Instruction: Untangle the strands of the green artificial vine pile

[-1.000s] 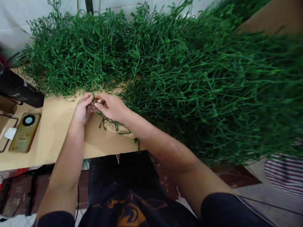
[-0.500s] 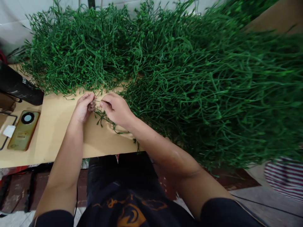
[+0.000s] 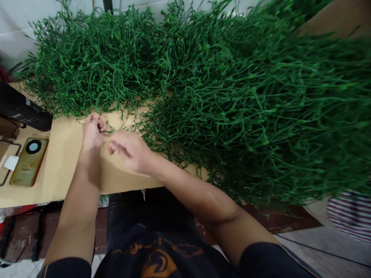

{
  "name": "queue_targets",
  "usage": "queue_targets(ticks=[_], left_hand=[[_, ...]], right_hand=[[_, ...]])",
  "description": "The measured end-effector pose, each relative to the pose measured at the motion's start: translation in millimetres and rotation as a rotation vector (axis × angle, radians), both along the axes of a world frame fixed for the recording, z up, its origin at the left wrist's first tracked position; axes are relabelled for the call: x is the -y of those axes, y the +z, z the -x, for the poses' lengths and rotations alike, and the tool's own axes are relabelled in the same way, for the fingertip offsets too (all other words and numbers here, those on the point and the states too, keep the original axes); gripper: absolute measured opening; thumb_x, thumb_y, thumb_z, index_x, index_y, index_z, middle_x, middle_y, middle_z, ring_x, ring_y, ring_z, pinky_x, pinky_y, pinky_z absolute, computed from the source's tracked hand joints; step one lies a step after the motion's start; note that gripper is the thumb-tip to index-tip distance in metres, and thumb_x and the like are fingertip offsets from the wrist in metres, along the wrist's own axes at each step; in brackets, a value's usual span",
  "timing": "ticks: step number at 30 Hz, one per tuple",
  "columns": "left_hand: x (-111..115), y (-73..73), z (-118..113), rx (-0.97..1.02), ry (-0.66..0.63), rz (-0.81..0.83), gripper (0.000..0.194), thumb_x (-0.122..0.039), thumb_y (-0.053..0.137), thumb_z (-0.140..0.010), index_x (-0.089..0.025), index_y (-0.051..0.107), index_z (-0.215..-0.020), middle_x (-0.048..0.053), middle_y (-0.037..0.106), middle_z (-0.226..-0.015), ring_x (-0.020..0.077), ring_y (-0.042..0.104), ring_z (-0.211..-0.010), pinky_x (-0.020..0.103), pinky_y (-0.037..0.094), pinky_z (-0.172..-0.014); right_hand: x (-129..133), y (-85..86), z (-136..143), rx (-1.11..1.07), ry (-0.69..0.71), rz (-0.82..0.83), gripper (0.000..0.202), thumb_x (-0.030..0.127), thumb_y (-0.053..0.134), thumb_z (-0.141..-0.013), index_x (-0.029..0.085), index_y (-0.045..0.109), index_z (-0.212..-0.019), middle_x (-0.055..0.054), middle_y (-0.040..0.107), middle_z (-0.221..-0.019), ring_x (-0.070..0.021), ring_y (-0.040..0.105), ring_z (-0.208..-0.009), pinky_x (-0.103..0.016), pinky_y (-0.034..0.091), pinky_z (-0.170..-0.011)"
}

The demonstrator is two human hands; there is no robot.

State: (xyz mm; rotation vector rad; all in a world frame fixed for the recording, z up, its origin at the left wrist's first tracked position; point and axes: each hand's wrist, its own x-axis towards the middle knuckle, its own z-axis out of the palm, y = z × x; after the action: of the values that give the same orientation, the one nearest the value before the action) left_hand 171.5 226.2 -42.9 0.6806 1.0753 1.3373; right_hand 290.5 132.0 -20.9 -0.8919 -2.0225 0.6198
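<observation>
My left hand [image 3: 94, 130] is closed over the tan board, its fingers curled in. A thin green stem [image 3: 108, 132] pokes out from its fingers toward the right. Close beside it, my right hand [image 3: 130, 151] is smeared by motion, its fingers bent inward; anything inside them is hidden. Just beyond both hands lies a big tangled heap of green artificial-looking stems [image 3: 95, 65] with small budded tips. It continues along the right side as a thick mass of long stems [image 3: 246, 116].
A black bottle [image 3: 24, 106] lies at the left. Nearer me is a phone [image 3: 29, 162] with a round camera, beside a white scrap [image 3: 11, 163]. The board's front edge [image 3: 121, 191] runs above my lap. Striped red-and-white cloth [image 3: 350, 216] shows at lower right.
Both hands have shifted left, and the right has come nearer to me. The thin strand stretched between them no longer shows, nor do the stems that lay below my right hand.
</observation>
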Motion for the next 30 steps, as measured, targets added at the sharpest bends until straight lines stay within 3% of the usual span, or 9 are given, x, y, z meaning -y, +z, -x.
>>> queue_targets(ticks=[3, 5, 9, 13, 16, 18, 21, 25, 30], left_hand=[[-2.7, 3.6, 9.9, 0.141, 0.0, 0.007, 0.032, -0.012, 0.04, -0.091, -0.017, 0.041, -0.059, -0.007, 0.034, -0.044, 0.0028, 0.032, -0.037, 0.014, 0.025, -0.036], [-0.5, 5.6, 15.9, 0.218, -0.086, 0.031, 0.03, -0.019, 0.042, -0.092, -0.017, 0.043, -0.062, -0.006, 0.035, -0.047, 0.003, 0.033, -0.039, 0.014, 0.028, -0.037], [8.1, 12.8, 23.7, 0.43, -0.183, 0.034, 0.033, -0.027, 0.034, -0.095, -0.017, 0.045, -0.065, -0.005, 0.035, -0.048, 0.0031, 0.034, -0.04, 0.013, 0.028, -0.036], [13.2, 22.7, 29.6, 0.479, -0.188, -0.07, 0.035, -0.03, 0.031, -0.095, -0.018, 0.046, -0.066, -0.005, 0.033, -0.051, 0.0036, 0.034, -0.041, 0.011, 0.029, -0.035], [14.5, 26.1, 32.6, 0.433, -0.142, -0.125, 0.035, -0.03, 0.031, -0.095, -0.019, 0.045, -0.065, -0.004, 0.033, -0.052, 0.0046, 0.033, -0.042, 0.01, 0.029, -0.035], [16.0, 26.7, 32.7, 0.432, -0.138, -0.149, 0.034, -0.029, 0.031, -0.095, -0.019, 0.045, -0.065, -0.003, 0.033, -0.052, 0.005, 0.032, -0.043, 0.01, 0.029, -0.035], [19.7, 27.8, 30.4, 0.509, -0.199, -0.192, 0.035, -0.028, 0.028, -0.096, -0.018, 0.043, -0.066, -0.003, 0.032, -0.052, 0.0046, 0.031, -0.043, 0.009, 0.028, -0.035], [23.2, 28.9, 28.8, 0.559, -0.262, -0.216, 0.037, -0.028, 0.023, -0.096, -0.017, 0.041, -0.066, -0.004, 0.029, -0.053, 0.0038, 0.03, -0.042, 0.008, 0.025, -0.034], [20.1, 27.1, 34.3, 0.467, -0.169, -0.22, 0.033, -0.027, 0.028, -0.096, -0.019, 0.041, -0.066, -0.004, 0.029, -0.054, 0.0052, 0.029, -0.043, 0.01, 0.025, -0.035]], right_hand=[[18.3, 21.3, 5.8, 0.191, 0.178, -0.225, 0.018, 0.017, 0.04, -0.082, 0.016, 0.057, -0.077, -0.005, 0.06, -0.075, -0.0143, 0.051, -0.075, -0.029, 0.043, -0.077], [23.4, 36.2, -2.3, 0.323, 0.163, -0.235, 0.019, 0.02, 0.041, -0.083, 0.017, 0.058, -0.074, -0.004, 0.058, -0.069, -0.0141, 0.049, -0.071, -0.029, 0.042, -0.075], [24.4, 52.8, -51.9, 0.466, -0.138, -0.128, 0.026, 0.018, 0.042, -0.083, 0.019, 0.051, -0.058, -0.001, 0.046, -0.055, -0.0121, 0.044, -0.06, -0.03, 0.042, -0.068], [31.0, 54.7, -107.3, 0.559, -0.589, -0.096, 0.009, 0.019, 0.053, -0.077, 0.014, 0.057, -0.071, -0.01, 0.053, -0.084, -0.0205, 0.053, -0.083, -0.039, 0.046, -0.075], [34.2, 54.9, -118.6, 0.499, -0.773, -0.08, 0.017, 0.021, 0.059, -0.075, 0.014, 0.058, -0.09, -0.016, 0.05, -0.106, -0.0279, 0.051, -0.103, -0.044, 0.046, -0.084], [28.7, 51.1, -105.9, 0.401, -0.722, -0.097, 0.021, 0.024, 0.056, -0.079, 0.018, 0.056, -0.099, -0.015, 0.05, -0.113, -0.0277, 0.047, -0.113, -0.047, 0.043, -0.093], [6.9, 34.3, -64.2, 0.269, -0.403, -0.087, 0.033, 0.025, 0.053, -0.081, 0.021, 0.05, -0.114, -0.011, 0.052, -0.124, -0.0242, 0.045, -0.121, -0.046, 0.038, -0.103], [-26.9, 8.9, -7.1, 0.179, -0.035, 0.041, 0.056, 0.025, 0.058, -0.077, 0.01, 0.039, -0.128, -0.016, 0.044, -0.137, -0.0234, 0.04, -0.128, -0.041, 0.033, -0.108], [-40.4, 1.0, 6.7, 0.32, 0.045, 0.239, 0.021, 0.022, 0.054, -0.081, 0.012, 0.055, -0.099, -0.008, 0.061, -0.094, -0.0171, 0.053, -0.087, -0.032, 0.04, -0.081]])
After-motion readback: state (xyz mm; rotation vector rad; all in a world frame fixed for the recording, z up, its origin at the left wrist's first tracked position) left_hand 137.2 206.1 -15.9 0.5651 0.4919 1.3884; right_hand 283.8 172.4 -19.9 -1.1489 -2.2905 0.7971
